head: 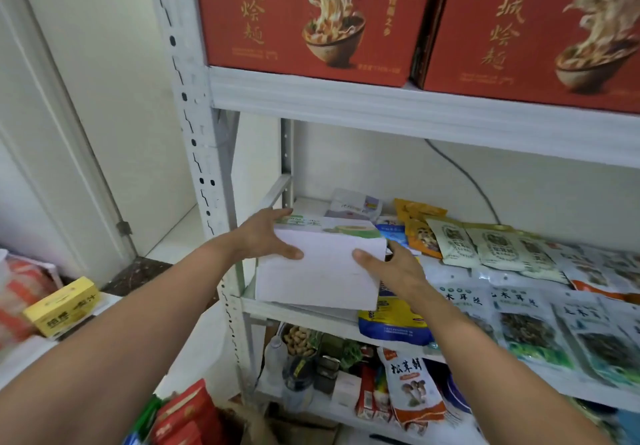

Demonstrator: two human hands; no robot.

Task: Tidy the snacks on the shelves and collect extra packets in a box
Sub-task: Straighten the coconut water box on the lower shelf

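A white box [318, 271] with a green printed top lies at the left end of the middle shelf [311, 316]. My left hand [266, 236] holds its left side, thumb across the white front and fingers over the top. My right hand [391, 264] holds its right side, thumb on the front. Snack packets cover the shelf to the right: a blue and yellow bag [391, 323] partly under the box, orange packets [420, 226], pale green packets [491, 247] and white packets of dark strips [523, 327].
Two red noodle cartons [311, 18] stand on the upper shelf. The lower shelf holds a mushroom packet [412, 385], peanuts [298, 339] and jars. A yellow box [64, 306] lies at the left, red packets [187, 417] lie low down. A door and wall close the left side.
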